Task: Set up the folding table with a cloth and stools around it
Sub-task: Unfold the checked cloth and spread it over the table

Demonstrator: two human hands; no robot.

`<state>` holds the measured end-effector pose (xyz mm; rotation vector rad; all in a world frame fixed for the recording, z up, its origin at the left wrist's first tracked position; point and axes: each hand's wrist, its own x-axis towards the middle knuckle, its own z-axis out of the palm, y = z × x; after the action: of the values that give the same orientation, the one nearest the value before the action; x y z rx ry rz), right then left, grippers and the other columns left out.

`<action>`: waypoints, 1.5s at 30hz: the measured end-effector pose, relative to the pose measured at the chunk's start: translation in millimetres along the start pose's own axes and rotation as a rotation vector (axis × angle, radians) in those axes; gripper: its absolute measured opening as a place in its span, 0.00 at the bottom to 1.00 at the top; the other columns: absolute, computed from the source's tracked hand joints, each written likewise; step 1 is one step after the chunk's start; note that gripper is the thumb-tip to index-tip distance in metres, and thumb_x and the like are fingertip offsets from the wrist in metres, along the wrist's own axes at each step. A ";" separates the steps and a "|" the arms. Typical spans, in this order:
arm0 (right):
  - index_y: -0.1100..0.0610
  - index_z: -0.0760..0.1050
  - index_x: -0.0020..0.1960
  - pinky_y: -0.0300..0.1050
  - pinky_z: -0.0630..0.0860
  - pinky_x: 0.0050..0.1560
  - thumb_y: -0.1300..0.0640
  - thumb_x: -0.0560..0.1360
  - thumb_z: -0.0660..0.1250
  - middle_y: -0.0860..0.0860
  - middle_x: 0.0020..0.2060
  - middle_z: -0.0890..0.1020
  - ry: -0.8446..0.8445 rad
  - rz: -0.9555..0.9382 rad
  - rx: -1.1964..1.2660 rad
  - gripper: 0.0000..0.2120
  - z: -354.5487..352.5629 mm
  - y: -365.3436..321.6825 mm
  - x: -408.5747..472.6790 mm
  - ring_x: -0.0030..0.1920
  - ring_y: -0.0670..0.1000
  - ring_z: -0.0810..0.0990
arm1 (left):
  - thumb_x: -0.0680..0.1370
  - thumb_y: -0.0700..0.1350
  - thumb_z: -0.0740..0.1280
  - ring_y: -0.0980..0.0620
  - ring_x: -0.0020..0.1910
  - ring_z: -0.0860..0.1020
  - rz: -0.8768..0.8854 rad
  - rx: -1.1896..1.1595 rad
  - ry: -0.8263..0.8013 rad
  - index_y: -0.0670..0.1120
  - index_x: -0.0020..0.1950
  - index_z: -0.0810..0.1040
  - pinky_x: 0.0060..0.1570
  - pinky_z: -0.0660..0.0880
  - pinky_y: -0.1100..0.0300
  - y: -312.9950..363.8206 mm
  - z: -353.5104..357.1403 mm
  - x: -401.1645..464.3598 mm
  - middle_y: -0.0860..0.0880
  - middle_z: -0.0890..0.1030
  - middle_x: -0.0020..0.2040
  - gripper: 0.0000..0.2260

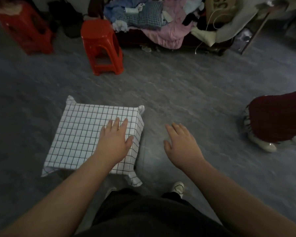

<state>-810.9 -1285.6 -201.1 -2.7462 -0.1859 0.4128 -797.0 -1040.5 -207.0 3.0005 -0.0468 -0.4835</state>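
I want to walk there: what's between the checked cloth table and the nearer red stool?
Only bare grey floor between white checked cloth and red plastic stool, head view.

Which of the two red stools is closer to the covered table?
The red stool standing upright in front of the clothes pile is closer to the checked cloth. The other red stool sits in the far left corner.

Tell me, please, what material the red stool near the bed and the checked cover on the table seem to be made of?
The red stool looks like moulded plastic: one-piece legs and glossy highlights on its seat edge. The checked cover looks like thin woven cloth with a matt finish: it drapes over the edges and its corners hang in soft folds. A coated fabric cannot be ruled out.
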 end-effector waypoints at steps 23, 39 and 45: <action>0.53 0.60 0.78 0.56 0.62 0.74 0.49 0.81 0.58 0.50 0.78 0.63 -0.275 -0.297 -0.143 0.27 -3.4 16.6 277.6 0.78 0.54 0.57 | 0.83 0.59 0.54 0.42 0.80 0.48 -0.394 -0.336 0.005 0.49 0.82 0.47 0.78 0.52 0.45 -2.1 46.6 166.8 0.43 0.51 0.82 0.31; 0.53 0.65 0.75 0.48 0.62 0.71 0.58 0.78 0.64 0.53 0.72 0.70 -0.508 -0.229 -0.030 0.26 237.2 106.8 503.7 0.72 0.54 0.65 | 0.80 0.59 0.63 0.40 0.80 0.43 -0.443 -0.297 -0.052 0.51 0.81 0.49 0.77 0.50 0.42 -47.9 260.7 386.5 0.43 0.48 0.82 0.35; 0.51 0.64 0.75 0.42 0.62 0.66 0.61 0.74 0.69 0.52 0.71 0.71 -0.577 -0.267 0.070 0.31 317.7 133.4 556.7 0.70 0.53 0.69 | 0.78 0.58 0.66 0.41 0.79 0.37 -0.498 -0.312 -0.027 0.61 0.75 0.60 0.73 0.49 0.31 -43.0 320.8 421.8 0.45 0.47 0.82 0.27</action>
<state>-370.1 -1205.5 -678.5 -2.4156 -0.6563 1.0963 -497.0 -1048.1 -646.0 2.6765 0.7163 -0.5147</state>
